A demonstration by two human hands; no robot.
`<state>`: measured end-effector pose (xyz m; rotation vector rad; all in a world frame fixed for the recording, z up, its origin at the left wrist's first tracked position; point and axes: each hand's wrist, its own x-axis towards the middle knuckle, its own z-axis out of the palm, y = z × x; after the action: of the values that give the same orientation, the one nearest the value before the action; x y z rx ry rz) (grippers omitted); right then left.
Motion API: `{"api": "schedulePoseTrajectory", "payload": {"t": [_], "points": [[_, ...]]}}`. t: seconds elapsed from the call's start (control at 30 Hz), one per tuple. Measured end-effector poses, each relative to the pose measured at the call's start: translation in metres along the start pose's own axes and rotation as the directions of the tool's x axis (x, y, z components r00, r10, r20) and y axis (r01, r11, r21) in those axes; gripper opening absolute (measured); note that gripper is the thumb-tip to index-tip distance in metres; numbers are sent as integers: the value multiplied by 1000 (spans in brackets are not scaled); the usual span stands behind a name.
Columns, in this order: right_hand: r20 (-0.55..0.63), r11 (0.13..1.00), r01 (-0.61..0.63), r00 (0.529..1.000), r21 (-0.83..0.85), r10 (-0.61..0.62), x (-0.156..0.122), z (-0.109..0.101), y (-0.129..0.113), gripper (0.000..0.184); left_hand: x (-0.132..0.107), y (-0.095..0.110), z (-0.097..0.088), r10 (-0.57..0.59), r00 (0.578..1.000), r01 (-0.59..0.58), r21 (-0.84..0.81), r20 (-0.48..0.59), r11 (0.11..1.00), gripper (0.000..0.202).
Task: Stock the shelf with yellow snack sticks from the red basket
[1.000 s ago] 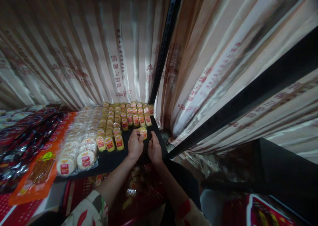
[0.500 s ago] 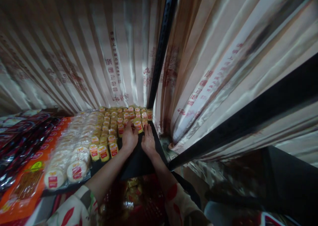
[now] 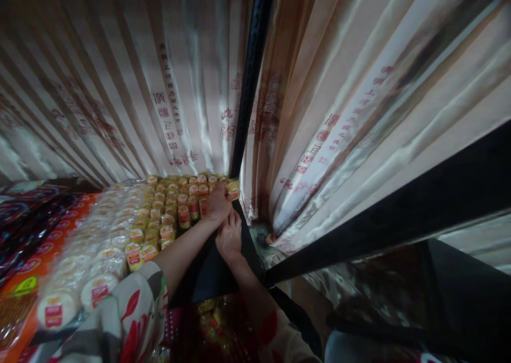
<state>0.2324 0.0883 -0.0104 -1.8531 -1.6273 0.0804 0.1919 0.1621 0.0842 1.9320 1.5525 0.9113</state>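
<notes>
My left hand (image 3: 219, 203) reaches to the far right corner of a black shelf (image 3: 211, 275). Its fingers are closed on a small yellow packet with a red label (image 3: 232, 190), held beside rows of like yellow packets (image 3: 175, 206). My right hand (image 3: 229, 238) lies just under the left wrist, fingers curled loosely on the shelf; I cannot see anything in it.
Round white cakes with red labels (image 3: 96, 256) lie left of the yellow rows, then orange packs (image 3: 24, 278) and dark packs (image 3: 27, 208). A black upright post (image 3: 249, 81) and pleated printed curtains (image 3: 339, 113) close the back and right. A red basket of packets (image 3: 207, 326) sits below.
My left hand has carried the yellow packet from the shelf's front to the back right corner. My right hand has trailed behind and curled. The camera has leaned forward and left.
</notes>
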Motion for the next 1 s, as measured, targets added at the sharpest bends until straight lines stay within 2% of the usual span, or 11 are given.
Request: {"api": "schedulePoseTrajectory", "payload": {"t": [0.1, 0.27, 0.37, 0.5, 0.63, 0.87, 1.0], "points": [[4, 999, -44, 999, -27, 44, 0, -4, -4, 56, 5, 0, 3, 25, 999, -28, 104, 27, 994, 30], [-53, 998, -57, 997, -6, 56, 0, -4, -5, 54, 12, -4, 8, 71, 996, -79, 218, 44, 973, 11], [-90, 999, -42, 995, 22, 44, 0, -4, -5, 54, 20, -5, 11, 77, 995, -91, 231, 69, 969, 8], [-69, 999, -48, 996, 20, 50, 0, -7, -7, 57, 28, -5, 14, 35, 994, -51, 161, 100, 986, 11], [-64, 997, -70, 995, 28, 71, -1, -9, -8, 58, 26, -8, 19, 4, 992, -25, 168, 126, 985, 13], [-58, 999, -43, 997, 29, 45, -1, -4, -4, 55, 22, -19, 29, 75, 996, -82, 174, 50, 981, 35], [-22, 999, -48, 999, 18, 48, -1, -4, -4, 56, 26, -18, 33, 102, 993, -115, 263, 63, 958, 32]]}}
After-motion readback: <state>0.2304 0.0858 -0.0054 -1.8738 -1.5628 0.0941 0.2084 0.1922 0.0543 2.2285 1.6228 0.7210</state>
